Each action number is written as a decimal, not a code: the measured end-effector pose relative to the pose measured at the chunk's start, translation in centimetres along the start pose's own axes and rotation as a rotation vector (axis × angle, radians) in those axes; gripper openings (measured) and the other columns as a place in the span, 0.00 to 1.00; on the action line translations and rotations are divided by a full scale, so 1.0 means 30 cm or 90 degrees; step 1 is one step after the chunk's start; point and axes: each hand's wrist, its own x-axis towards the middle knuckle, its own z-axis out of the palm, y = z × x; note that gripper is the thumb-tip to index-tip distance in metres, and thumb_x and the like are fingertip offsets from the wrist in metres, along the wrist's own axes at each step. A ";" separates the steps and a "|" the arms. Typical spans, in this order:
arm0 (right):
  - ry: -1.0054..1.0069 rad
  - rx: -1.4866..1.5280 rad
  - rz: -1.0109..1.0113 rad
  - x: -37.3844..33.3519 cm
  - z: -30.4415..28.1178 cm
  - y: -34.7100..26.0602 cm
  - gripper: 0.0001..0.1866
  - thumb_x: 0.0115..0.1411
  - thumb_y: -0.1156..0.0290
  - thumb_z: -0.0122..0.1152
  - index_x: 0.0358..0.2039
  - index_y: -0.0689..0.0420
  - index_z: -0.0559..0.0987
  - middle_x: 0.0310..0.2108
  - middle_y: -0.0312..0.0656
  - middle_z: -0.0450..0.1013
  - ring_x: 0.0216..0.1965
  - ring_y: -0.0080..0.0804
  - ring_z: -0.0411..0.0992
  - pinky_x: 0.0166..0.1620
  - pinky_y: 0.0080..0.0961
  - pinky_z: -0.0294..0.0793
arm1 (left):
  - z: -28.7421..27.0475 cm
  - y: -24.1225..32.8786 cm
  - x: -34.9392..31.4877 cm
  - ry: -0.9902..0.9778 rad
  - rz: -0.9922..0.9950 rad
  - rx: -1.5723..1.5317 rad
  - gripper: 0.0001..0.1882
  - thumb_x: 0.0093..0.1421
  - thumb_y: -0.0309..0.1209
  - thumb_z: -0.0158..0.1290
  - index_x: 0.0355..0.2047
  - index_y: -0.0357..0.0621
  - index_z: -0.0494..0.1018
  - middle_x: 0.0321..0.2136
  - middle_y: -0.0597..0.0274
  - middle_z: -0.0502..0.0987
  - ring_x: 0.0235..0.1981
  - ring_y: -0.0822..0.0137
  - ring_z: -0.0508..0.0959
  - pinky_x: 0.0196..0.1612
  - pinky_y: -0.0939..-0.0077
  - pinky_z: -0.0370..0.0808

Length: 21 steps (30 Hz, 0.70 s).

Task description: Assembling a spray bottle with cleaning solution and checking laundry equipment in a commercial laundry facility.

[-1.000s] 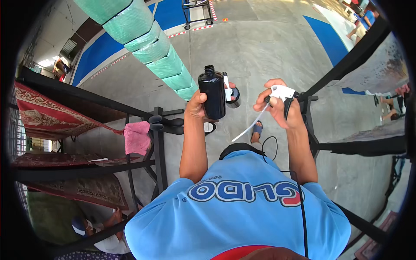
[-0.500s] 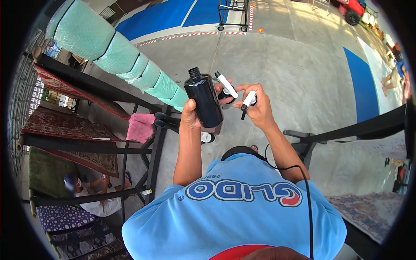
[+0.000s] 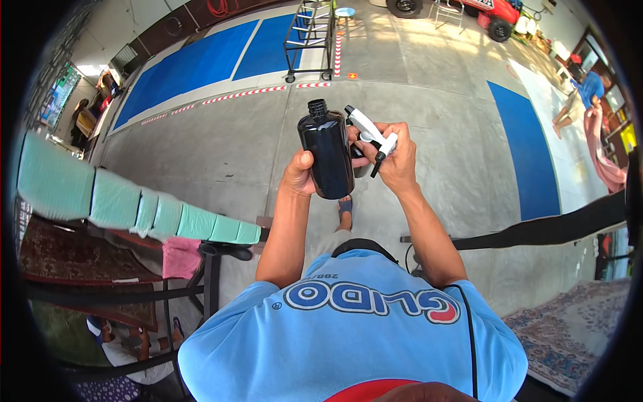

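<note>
A black bottle (image 3: 326, 154) with a bare threaded neck stands nearly upright in my left hand (image 3: 301, 173). My left thumb lies along its near side, and the fingers go round behind it. Just right of the bottle is a white and black trigger spray head (image 3: 364, 124), with fingers of my left hand by it. A second white trigger spray head (image 3: 386, 145), with a black end pointing down, is pinched in my right hand (image 3: 400, 159). Both spray heads overlap in view, so whether they touch is unclear. A dark rounded thing below them is partly hidden.
To the left runs a bubble-wrapped pale green beam (image 3: 120, 199) beside black racks with rugs and a pink cloth (image 3: 181, 258). At right is a black rail (image 3: 536, 226). A wheeled rack (image 3: 309, 40) stands ahead. A person (image 3: 589, 90) is at far right, another sits low at left.
My right hand has moved in with its spray head toward the one beside the bottle. The view has turned and shifted, so the green beam sits lower and farther left.
</note>
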 end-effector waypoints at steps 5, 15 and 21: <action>0.025 -0.142 -0.036 0.209 -0.131 0.127 0.23 0.60 0.74 0.76 0.40 0.59 0.65 0.41 0.52 0.83 0.36 0.33 0.83 0.36 0.29 0.82 | -0.169 -0.009 0.314 -0.122 -0.061 -0.066 0.52 0.51 0.43 0.75 0.70 0.38 0.60 0.61 0.41 0.72 0.63 0.48 0.76 0.67 0.32 0.72; 0.180 -0.214 0.014 0.714 -0.347 0.333 0.28 0.56 0.72 0.80 0.38 0.55 0.63 0.40 0.54 0.82 0.38 0.30 0.80 0.39 0.27 0.79 | -0.535 0.140 0.909 -0.165 -0.104 0.254 0.59 0.45 0.63 0.71 0.70 0.40 0.65 0.67 0.31 0.67 0.70 0.39 0.67 0.65 0.42 0.72; 0.249 -0.162 0.014 0.951 -0.434 0.527 0.28 0.54 0.73 0.81 0.37 0.54 0.63 0.39 0.49 0.79 0.38 0.25 0.77 0.39 0.24 0.77 | -0.962 -0.109 1.085 -0.047 -0.219 -0.033 0.57 0.41 0.65 0.73 0.64 0.41 0.71 0.74 0.39 0.57 0.76 0.43 0.56 0.70 0.26 0.61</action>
